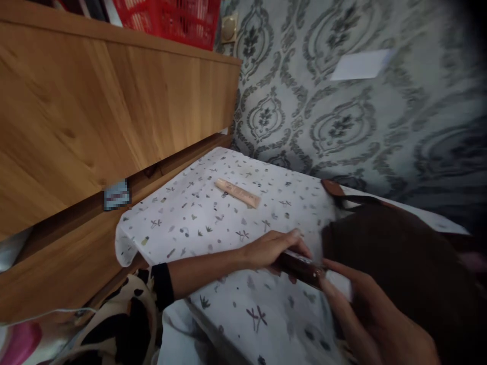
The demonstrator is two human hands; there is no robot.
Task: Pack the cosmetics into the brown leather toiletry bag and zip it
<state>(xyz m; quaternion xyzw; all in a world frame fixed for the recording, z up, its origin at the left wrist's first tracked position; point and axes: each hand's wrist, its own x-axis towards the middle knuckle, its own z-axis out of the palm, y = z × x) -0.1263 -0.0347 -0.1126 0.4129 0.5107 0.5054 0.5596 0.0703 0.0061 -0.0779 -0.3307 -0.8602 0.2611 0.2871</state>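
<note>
Got a two-handed grip on this dark brown container (pixel 299 267)

So my left hand (pixel 272 249) is wrapped round its left end, and my right hand (pixel 369 299) is pinching the other end, by the white cap (pixel 341 285). I've got it over the near part of a patterned cloth (pixel 190 218). Farther off and to the left, a peach tube (pixel 238 193) lies on the cloth. Big brown bag (pixel 403 253) on the right, wooden cabinet (pixel 125 96) along the left, red basket (pixel 178 23) on top, patterned wallpaper (pixel 289 101) at the far side.

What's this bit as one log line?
left hand: holding dark brown item | right hand: at its white end | tube: on patterned cloth | dark bag: nearer right hand
</note>
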